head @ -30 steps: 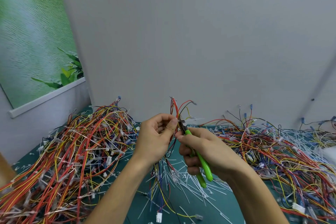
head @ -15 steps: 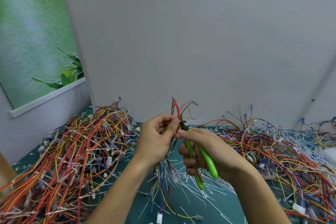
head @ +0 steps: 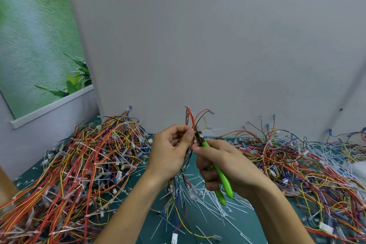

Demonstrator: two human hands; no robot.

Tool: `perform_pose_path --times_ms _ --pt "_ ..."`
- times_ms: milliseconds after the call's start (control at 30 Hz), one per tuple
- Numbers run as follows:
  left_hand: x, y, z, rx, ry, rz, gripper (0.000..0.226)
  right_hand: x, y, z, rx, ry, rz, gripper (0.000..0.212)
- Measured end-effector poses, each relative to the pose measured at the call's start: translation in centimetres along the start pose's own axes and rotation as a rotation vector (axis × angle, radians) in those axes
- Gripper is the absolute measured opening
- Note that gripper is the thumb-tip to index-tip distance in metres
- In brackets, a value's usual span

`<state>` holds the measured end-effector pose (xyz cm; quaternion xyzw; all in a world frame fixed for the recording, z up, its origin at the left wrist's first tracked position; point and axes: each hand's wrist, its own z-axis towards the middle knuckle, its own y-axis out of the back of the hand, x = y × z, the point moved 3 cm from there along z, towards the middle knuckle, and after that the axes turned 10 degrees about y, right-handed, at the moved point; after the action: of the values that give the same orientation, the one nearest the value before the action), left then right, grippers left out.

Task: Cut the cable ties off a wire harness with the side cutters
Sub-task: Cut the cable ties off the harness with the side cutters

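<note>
My left hand (head: 170, 150) pinches a thin wire harness (head: 193, 120) of red, black and yellow wires, held upright above the green table; its lower end hangs down between my forearms to a white connector (head: 174, 238). My right hand (head: 221, 166) grips the green-handled side cutters (head: 221, 180), whose dark jaws (head: 198, 135) sit against the harness just right of my left thumb. A white cable tie tail (head: 213, 129) sticks out to the right of the jaws.
A big heap of tied harnesses (head: 79, 164) fills the left of the green mat (head: 190, 222). Another heap of wires (head: 307, 168) covers the right. Cut white tie pieces (head: 204, 194) litter the mat under my hands. A grey wall stands right behind.
The cutter handles spread apart half a second ago and have come closer together now. Both hands and the harness stay in about the same place.
</note>
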<state>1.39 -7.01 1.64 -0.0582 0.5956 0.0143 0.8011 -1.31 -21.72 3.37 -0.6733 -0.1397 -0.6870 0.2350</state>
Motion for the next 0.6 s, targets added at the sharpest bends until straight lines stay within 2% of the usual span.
perform_pose_path --times_ms 167,367,600 --pt "-0.15 -0.08 -0.22 0.010 0.018 -0.014 0.008 0.05 0.16 0.07 0.050 0.018 0.045 0.037" --pt "-0.02 -0.01 -0.05 0.001 0.028 0.020 0.004 -0.32 0.18 0.07 0.032 0.015 0.009 0.005" --pt "-0.03 -0.08 -0.16 0.004 0.035 0.021 0.008 0.16 0.15 -0.11 0.020 -0.007 -0.013 0.004"
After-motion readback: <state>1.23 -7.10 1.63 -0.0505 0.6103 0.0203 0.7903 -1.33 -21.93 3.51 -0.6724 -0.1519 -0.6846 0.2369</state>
